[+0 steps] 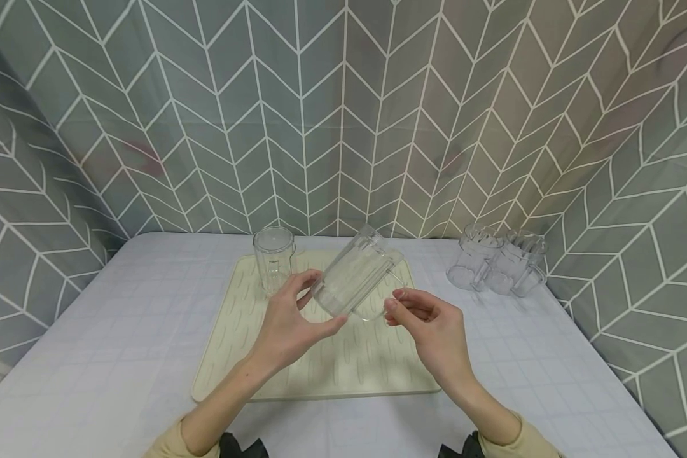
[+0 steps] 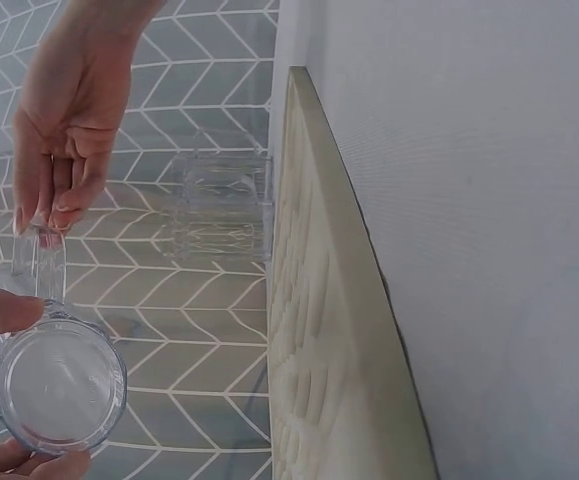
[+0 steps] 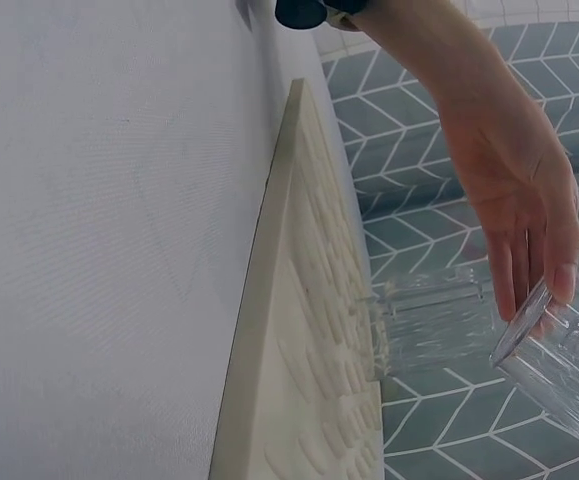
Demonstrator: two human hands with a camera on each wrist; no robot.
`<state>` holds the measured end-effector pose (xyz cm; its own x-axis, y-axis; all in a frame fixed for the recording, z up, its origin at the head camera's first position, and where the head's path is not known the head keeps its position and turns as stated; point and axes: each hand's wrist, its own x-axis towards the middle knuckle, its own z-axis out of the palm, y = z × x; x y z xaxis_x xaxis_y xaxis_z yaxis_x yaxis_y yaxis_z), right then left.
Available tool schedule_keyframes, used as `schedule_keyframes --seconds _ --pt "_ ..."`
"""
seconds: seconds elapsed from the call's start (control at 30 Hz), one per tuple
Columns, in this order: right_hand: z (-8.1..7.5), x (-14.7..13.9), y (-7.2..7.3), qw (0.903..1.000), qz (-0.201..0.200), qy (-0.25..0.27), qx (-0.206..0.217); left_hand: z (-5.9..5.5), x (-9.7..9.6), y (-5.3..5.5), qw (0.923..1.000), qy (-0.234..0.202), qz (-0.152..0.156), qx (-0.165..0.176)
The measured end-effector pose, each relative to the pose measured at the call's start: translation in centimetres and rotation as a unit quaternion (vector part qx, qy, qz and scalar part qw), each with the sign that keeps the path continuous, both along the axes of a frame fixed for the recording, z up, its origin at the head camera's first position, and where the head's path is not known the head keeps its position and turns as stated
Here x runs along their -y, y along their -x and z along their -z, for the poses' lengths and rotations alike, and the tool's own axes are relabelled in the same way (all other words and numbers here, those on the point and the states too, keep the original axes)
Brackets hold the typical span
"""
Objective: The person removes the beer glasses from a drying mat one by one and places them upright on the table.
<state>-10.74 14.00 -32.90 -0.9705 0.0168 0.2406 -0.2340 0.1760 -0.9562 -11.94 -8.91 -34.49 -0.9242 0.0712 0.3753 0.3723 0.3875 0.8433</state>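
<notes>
In the head view a clear glass mug (image 1: pixel 352 273) is held tilted above the mat, its base down to the left and its other end up to the right. My left hand (image 1: pixel 289 324) grips it near the base, thumb on the near side and fingers on the far side. The mug's handle is pinched between thumb and fingers of my right hand (image 1: pixel 432 324). The left wrist view shows the round mug base (image 2: pixel 61 385) face on. A second clear mug (image 1: pixel 273 264) stands on the mat, behind my left hand.
A cream ridged mat (image 1: pixel 320 375) lies on a table with a white cloth (image 1: pixel 91 343). Two more clear mugs (image 1: pixel 472 257) stand close together at the back right, off the mat. A grey curtain with white chevron lines (image 1: pixel 320 114) hangs behind the table and along both sides.
</notes>
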Motion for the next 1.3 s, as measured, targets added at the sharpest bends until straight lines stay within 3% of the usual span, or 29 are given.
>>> schedule_keyframes --seconds 0.3,0.6,0.97,1.17,1.3 --pt "-0.1 -0.1 -0.3 0.9998 0.002 -0.006 -0.021 0.1 -0.1 0.0 0.9998 0.002 0.003 0.02" --pt "0.1 0.0 -0.6 0.9917 0.004 -0.049 -0.118 0.4 -0.4 0.0 0.9995 -0.007 0.008 0.029" --pt "0.6 0.2 -0.5 0.9713 -0.003 -0.076 -0.225 0.5 -0.4 0.0 0.9996 0.0 0.006 0.028" --pt "0.8 0.2 -0.1 0.9463 0.008 -0.112 -0.303 0.6 -0.3 0.0 0.9993 -0.008 0.019 0.03" --pt "0.9 0.2 0.1 0.9351 0.025 -0.143 -0.323 0.6 -0.3 0.0 0.9992 -0.007 0.02 0.035"
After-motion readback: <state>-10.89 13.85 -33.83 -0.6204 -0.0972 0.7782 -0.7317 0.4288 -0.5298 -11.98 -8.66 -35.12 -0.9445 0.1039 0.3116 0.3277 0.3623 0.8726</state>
